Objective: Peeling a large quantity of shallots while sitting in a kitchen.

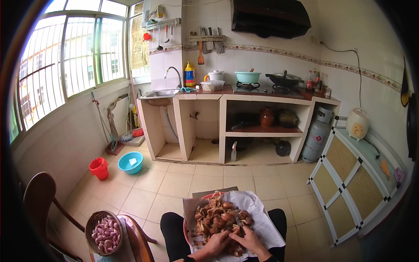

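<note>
Unpeeled shallots with dry brown skins and roots (216, 214) are heaped on white paper (270, 234) over a red basin, whose rim shows at the left (186, 234), between the person's knees. My left hand (217, 243) rests at the near side of the heap, fingers bent together. Close beside it, my right hand (250, 240) has a knife (238, 218) in its grip, blade pointing away over the shallots. The fingertips of both hands meet around something small, largely hidden; whether the left fingers hold it I cannot tell. Peeled pink shallots (106, 232) fill a woven basket (88, 233) at the lower left.
The basket stands on a wooden chair (139, 240). Farther off on the tiled floor are a red bucket (99, 168) and a blue basin (126, 163). A counter with a sink (160, 94) and a gas stove spans the back; a low cabinet (347, 183) stands right.
</note>
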{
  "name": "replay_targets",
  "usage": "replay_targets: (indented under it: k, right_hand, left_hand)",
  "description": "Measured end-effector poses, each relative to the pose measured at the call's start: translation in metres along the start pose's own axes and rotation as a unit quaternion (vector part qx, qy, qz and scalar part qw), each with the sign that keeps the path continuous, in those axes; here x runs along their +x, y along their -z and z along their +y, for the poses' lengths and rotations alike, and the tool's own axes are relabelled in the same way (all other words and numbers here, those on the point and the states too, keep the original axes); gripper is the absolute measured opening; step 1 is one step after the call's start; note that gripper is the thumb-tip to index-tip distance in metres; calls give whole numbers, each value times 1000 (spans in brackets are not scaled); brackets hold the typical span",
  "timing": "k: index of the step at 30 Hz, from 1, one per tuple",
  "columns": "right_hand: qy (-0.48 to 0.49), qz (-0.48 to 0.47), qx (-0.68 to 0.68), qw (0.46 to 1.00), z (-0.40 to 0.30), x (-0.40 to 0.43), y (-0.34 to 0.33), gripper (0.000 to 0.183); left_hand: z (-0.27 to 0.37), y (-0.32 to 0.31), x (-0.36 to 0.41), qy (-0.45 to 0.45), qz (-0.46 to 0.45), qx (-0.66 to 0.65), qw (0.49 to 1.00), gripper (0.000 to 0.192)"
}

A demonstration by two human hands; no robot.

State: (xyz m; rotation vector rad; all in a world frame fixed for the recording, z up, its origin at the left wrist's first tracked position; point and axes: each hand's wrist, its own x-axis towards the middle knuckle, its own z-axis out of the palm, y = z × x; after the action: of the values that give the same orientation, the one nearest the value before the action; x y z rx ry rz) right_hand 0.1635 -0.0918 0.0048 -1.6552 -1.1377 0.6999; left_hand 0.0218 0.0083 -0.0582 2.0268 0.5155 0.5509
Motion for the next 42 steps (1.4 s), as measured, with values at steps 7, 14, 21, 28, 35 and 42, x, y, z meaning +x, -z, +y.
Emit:
replay_targets:
  k: [7, 14, 21, 28, 35, 42]
  right_hand:
    - [-51, 3, -78, 996, 3, 6, 0, 55]
    - [-74, 31, -65, 995, 20, 13, -4, 56]
    - [-79, 68, 31, 994, 27, 15, 12, 53]
    - [-20, -29, -115, 993, 22, 9, -1, 43]
    - [-110, -50, 233, 965, -2, 7, 4, 22]
    - [-228, -47, 222, 947, 15, 8, 3, 24]
  left_hand:
    - [19, 8, 2, -18, -11, -3, 1000, 25]
    - [24, 9, 3, 6, 17, -2, 1000, 29]
    - [44, 15, 6, 33, 102, -97, 990, 30]
    - [26, 4, 9, 82, 58, -228, 969, 35]
    - [25, 5, 8, 53, 85, -297, 950, 26]
    - [14, 4, 4, -8, 60, -284, 957, 32]
